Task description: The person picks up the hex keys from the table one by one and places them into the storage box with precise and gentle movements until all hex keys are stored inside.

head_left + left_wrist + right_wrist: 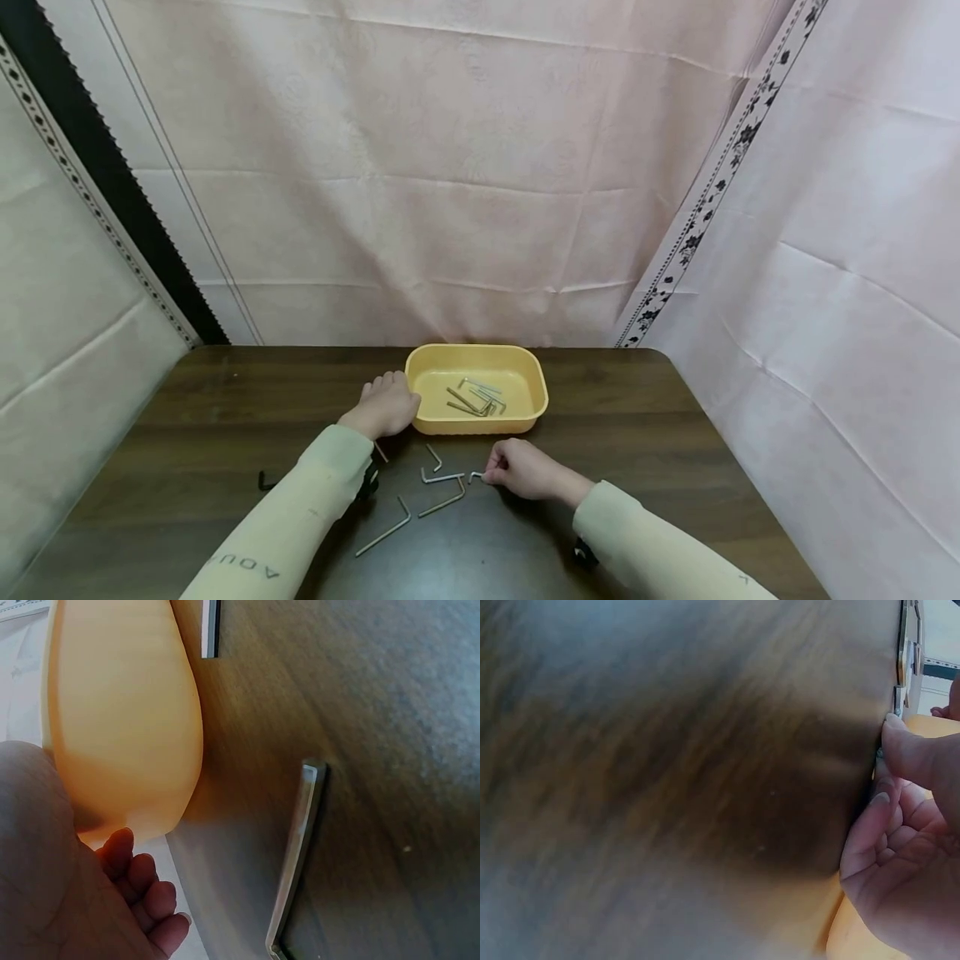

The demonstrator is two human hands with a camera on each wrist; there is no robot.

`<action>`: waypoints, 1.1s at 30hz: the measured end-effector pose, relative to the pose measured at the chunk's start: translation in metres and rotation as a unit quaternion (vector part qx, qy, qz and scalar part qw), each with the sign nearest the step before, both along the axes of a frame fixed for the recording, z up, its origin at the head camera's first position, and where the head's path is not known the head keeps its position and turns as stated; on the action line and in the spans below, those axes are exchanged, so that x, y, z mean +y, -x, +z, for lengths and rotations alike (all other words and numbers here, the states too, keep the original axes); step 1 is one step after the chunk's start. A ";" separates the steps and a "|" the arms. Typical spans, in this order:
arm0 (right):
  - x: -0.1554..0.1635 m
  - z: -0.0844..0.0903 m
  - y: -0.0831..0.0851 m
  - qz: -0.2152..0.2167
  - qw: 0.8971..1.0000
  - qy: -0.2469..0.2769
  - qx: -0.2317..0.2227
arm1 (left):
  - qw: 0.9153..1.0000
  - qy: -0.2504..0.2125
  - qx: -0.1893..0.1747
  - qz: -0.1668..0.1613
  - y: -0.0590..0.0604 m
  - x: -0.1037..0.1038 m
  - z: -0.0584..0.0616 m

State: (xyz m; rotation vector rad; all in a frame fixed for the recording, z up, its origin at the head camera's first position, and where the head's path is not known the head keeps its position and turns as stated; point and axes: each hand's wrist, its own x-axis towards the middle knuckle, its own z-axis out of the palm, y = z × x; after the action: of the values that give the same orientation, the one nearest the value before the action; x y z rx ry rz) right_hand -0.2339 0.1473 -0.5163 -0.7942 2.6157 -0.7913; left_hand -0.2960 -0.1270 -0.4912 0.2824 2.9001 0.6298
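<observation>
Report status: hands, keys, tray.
Right hand pinches small hex key. Left hand rests against yellow tray. Loose hex keys between; nothing blocking.

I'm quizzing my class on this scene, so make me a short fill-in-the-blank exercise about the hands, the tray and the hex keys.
1. The left hand rests against the ____ tray.
2. The right hand pinches a small ____ on the table.
3. Several hex keys already lie ____ the tray.

Missing words: yellow; hex key; inside

The head view looks down over the whole table (225,433); both wrist views skim its surface closely.
</observation>
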 end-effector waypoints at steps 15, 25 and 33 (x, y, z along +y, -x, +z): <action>0.004 0.004 -0.004 0.004 1.000 0.018 0.006 | 1.000 0.009 -0.003 0.010 0.004 0.003 -0.004; 0.001 0.053 -0.001 -0.008 0.991 0.105 0.085 | 1.000 0.007 -0.005 0.003 0.004 0.004 0.000; 0.003 0.072 0.023 -0.076 0.979 0.139 0.129 | 1.000 0.012 -0.007 0.005 0.004 0.003 0.000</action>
State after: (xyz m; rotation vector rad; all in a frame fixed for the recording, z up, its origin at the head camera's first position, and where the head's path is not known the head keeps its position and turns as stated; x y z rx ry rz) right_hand -0.2571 0.1498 -0.4441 -0.8240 2.8614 -1.1908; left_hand -0.2996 -0.1242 -0.4910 0.2591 2.8961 0.5951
